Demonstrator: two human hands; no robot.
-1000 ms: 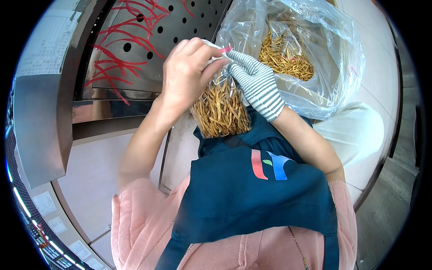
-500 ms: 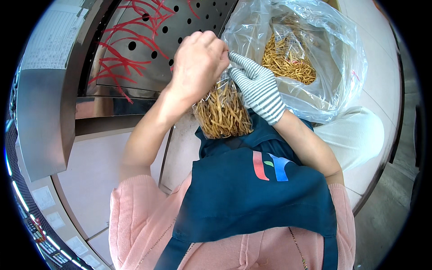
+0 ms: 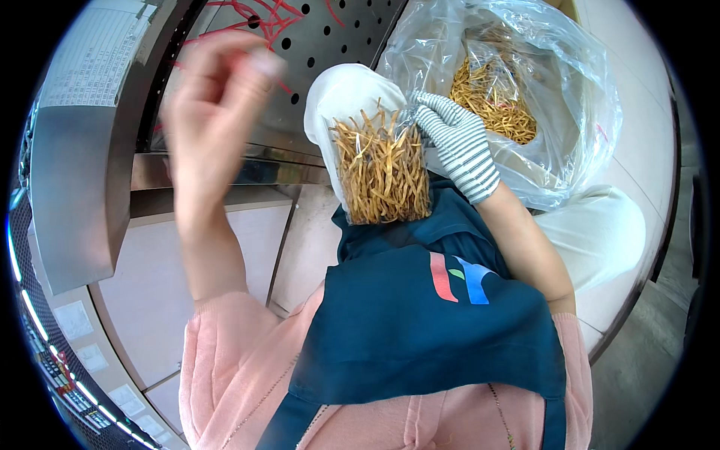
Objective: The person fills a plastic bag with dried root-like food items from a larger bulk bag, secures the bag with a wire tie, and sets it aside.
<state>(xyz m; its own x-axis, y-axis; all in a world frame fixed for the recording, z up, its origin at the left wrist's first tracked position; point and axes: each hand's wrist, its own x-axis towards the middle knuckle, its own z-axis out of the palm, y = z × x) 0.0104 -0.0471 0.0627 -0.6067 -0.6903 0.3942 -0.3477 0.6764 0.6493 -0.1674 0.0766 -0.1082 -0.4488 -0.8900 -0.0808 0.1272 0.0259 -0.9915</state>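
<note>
Right hand [image 3: 456, 146] — holding filled bag [image 3: 384, 176] | left hand [image 3: 214, 105] — near red strips [image 3: 270, 19]

Sheet: close rows of small dark print are carried by the white sheet [image 3: 94, 56] on the steel housing [image 3: 79, 202], upper left; the wording cannot be made out.
Apron: a logo [image 3: 475, 281] in red, blue and green is displayed on the dark blue apron [image 3: 420, 337].
Papers: white papers [image 3: 73, 321] are seen on the pale panel [image 3: 75, 296], lower left; any print is too small to be read.
</note>
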